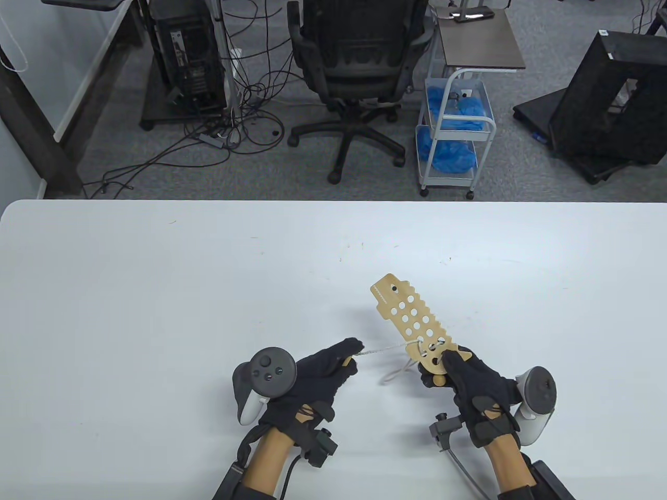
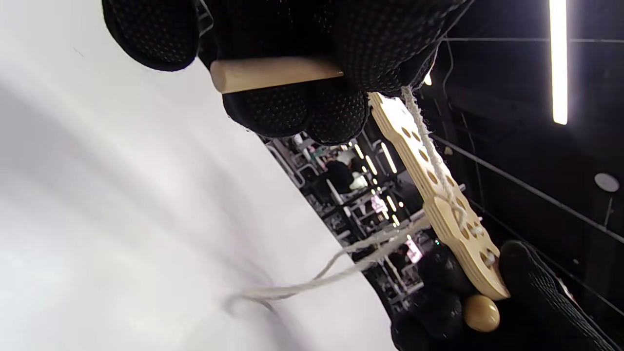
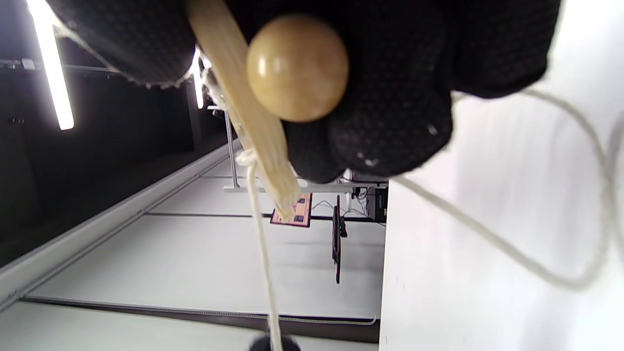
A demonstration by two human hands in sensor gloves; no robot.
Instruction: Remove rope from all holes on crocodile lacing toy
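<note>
Two gloved hands work over the white table [image 1: 156,271], near its front edge and somewhat right of its middle. Leftmost, the left hand [image 1: 307,377] is closed around a short wooden peg [image 2: 273,73] at the free end of the rope [image 1: 383,350]; in the left wrist view the peg lies crosswise between the gloved fingers [image 2: 292,109], one blunt end sticking out. From that grip the pale rope runs rightward, taut, to the crocodile lacing toy [image 1: 414,323], where it enters a hole near the toy's lower end. A slack loop of the same rope hangs below the taut stretch and touches the table between the two hands. The toy is a flat, light wooden board pierced with rows of round holes and notched along one side; it is held clear of the table, tilted so that its far end points up and toward the back left. Most of its holes show bare; the rope crosses only the few nearest the right hand. Rightmost, the right hand [image 1: 471,388] grips the toy's lower end, fingers wrapped around it, with a round wooden bead [image 3: 297,68] pressed against the gloved fingers just beside the board's edge.
</note>
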